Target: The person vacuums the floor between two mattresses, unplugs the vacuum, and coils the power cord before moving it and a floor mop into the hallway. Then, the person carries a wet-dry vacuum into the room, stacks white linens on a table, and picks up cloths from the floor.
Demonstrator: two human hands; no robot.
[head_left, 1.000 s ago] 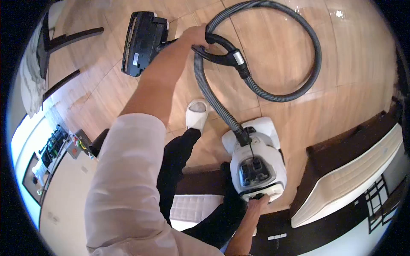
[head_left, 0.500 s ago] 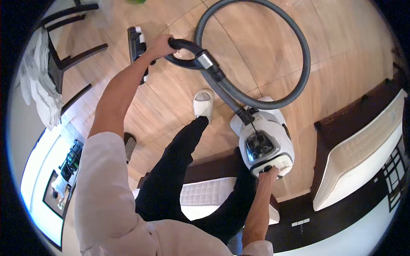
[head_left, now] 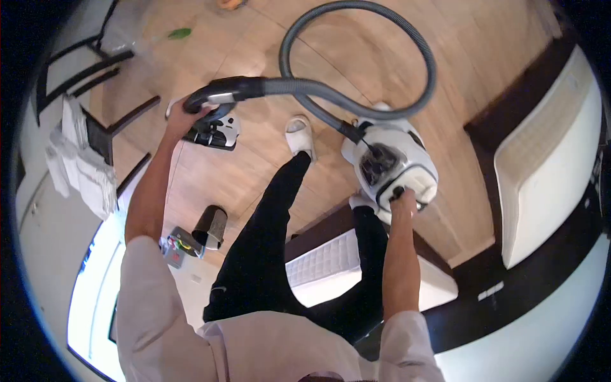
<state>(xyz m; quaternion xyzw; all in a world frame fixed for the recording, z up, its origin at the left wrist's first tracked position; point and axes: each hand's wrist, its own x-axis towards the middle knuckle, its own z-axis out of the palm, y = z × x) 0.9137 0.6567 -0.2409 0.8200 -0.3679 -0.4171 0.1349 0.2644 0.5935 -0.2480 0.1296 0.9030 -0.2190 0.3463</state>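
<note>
My left hand is closed around the black handle of a vacuum cleaner's hose. Just below that handle, a black-and-white floor head rests on the floor, partly hidden by the hand and grip. From the grip the grey ribbed hose makes a wide loop and runs into the white vacuum cleaner. My right hand grips the rear end of the vacuum cleaner at its dark handle recess; the fingertips are hidden. The clear dust container faces up.
Dark chair frames stand left, with folded white cloths on one. A waste bin and a grey box are near my legs. A mattress on a dark bed base is right. A green leaf-like thing lies ahead.
My left hand has moved left and down, and the hose handle has swung level. The floor head has turned. The view has shifted, bringing the waste bin fully into sight.
</note>
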